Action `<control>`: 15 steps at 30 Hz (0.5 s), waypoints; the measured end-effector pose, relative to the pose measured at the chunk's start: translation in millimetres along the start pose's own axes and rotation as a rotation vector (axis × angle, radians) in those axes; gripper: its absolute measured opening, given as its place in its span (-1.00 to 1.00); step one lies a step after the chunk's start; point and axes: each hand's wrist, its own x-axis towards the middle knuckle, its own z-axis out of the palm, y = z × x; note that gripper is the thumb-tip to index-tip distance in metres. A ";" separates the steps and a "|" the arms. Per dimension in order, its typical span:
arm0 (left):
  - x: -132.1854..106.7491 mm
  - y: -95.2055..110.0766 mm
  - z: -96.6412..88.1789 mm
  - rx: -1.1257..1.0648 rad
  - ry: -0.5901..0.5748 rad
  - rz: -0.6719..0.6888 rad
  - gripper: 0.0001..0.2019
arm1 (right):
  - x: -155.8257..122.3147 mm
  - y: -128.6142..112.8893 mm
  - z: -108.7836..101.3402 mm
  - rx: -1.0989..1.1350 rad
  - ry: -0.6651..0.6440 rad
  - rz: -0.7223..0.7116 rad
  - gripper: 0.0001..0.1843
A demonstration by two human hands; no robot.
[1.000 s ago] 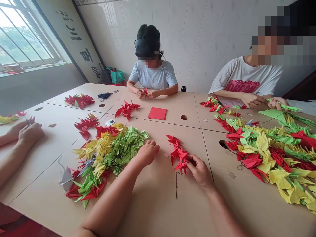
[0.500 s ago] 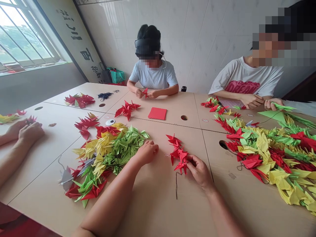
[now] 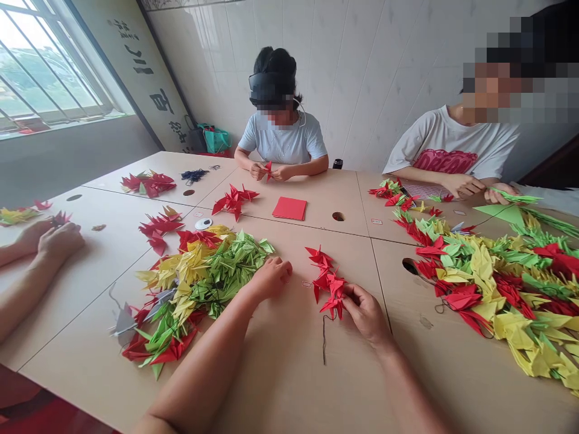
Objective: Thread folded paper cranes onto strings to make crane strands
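My right hand (image 3: 366, 310) pinches the lowest of several red folded paper cranes (image 3: 324, 277), strung in a short line on the table. A dark thread (image 3: 324, 343) trails from that end towards me. My left hand (image 3: 273, 277) rests to the left of the cranes with its fingers curled in; whether anything is between them is hidden. Beside it lies a heaped garland of green paper cranes (image 3: 230, 265) and yellow paper cranes (image 3: 187, 262), with red and grey ones at its lower left.
Red paper squares (image 3: 289, 208) and loose red cranes (image 3: 234, 200) lie farther back. Another long garland (image 3: 488, 283) covers the table's right side. A white round lid-like disc (image 3: 203, 223) sits behind the left heap. Co-workers' hands are at the left (image 3: 58, 241), far side and right.
The view has shifted very slightly. Both my hands and the red cranes stay where they were.
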 end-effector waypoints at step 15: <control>-20.2 12.6 22.1 -0.185 0.321 0.005 -0.75 | -2.5 -1.5 1.8 -0.089 0.052 -0.065 -0.73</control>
